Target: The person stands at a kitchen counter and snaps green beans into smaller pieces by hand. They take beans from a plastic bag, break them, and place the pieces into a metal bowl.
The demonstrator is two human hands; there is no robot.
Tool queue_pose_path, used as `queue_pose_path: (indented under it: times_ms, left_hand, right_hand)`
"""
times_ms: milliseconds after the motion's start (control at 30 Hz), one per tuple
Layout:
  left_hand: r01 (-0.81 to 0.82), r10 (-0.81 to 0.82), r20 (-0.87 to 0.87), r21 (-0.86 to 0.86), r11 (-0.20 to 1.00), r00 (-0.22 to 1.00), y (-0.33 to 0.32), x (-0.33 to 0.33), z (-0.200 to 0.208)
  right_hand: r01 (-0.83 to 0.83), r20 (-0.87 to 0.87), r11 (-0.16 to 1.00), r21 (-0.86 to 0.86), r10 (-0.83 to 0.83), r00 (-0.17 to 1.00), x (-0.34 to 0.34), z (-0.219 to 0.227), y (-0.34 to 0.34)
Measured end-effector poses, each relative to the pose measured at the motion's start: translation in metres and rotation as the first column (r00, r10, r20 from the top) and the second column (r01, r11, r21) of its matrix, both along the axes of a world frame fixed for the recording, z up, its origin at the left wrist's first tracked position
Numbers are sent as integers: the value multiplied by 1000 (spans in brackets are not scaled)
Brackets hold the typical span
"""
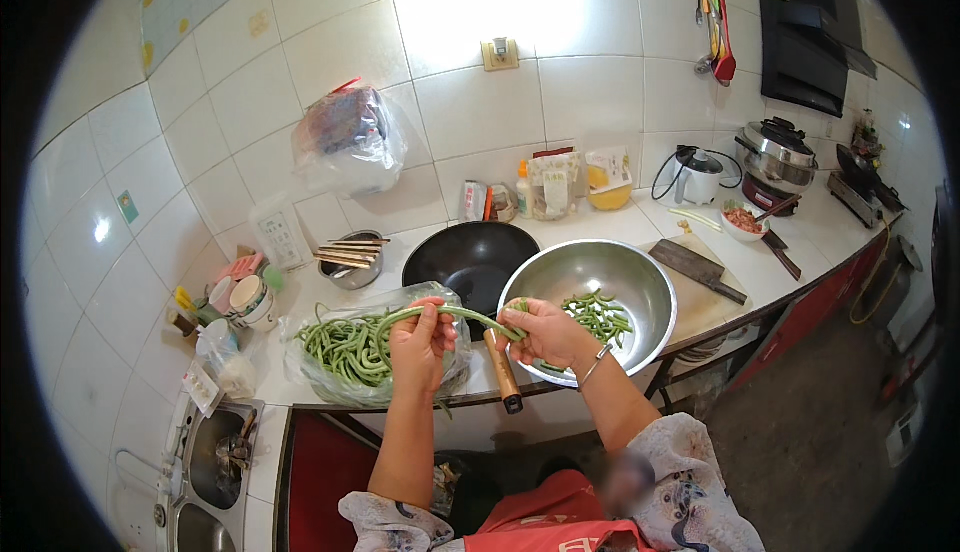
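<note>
A long green bean [460, 312] stretches between my two hands. My left hand [422, 337] pinches it near the plastic bag, its fingers closed. My right hand [545, 332] is closed round the bean's other end, with green bean pieces in the fingers, over the near left rim of a large steel bowl [655, 287]. Cut bean pieces [600, 317] lie in that bowl. Beside my left hand, a clear plastic bag [300, 367] holds a heap of long beans [345, 347]. Below and between my hands shows the wooden handle [503, 372] of a black wok [475, 252].
Right of the bowl, a cleaver [700, 270] lies on a cutting board [690, 322]. Farther right are a bowl of meat [742, 222], another knife [782, 254] and a steel pot [778, 162]. Chopsticks [350, 252] rest across a small bowl at the back left. A sink [215, 462] is at lower left.
</note>
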State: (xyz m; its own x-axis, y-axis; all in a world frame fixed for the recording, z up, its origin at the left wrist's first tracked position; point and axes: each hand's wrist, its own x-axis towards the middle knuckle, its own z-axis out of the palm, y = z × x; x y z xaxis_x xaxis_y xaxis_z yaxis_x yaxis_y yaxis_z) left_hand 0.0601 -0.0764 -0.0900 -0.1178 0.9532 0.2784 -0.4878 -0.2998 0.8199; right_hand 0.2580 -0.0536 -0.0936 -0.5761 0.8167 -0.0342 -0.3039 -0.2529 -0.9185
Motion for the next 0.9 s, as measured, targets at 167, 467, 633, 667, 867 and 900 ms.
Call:
queue_pose_path:
  times_ms: [167,467,633,667,867,900]
  left_hand:
    - [50,-50,-59,-5,999,997,-6,3,5]
    - [-70,71,59,-11,997,996,-20,0,-1]
    - [-229,298,-301,242,943,906,-36,14,-14]
    - [-225,342,-362,330,917,867,-38,18,-17]
    - [-190,239,-208,231,954,949,-36,19,-22]
    - [-217,258,-183,219,951,949,-37,20,-20]
  right_hand:
    - [-149,23,987,55,148,989,2,1,-4]
    - [100,304,845,525,-296,906,-10,1,-6]
    - [84,368,495,865,-738,566,-21,-3,-6]
    - [69,368,454,888,-793,485,-25,-3,-6]
    - [295,291,500,814,-791,538,-26,-2,3]
    - [345,281,653,675,-659,698,-23,-3,3]
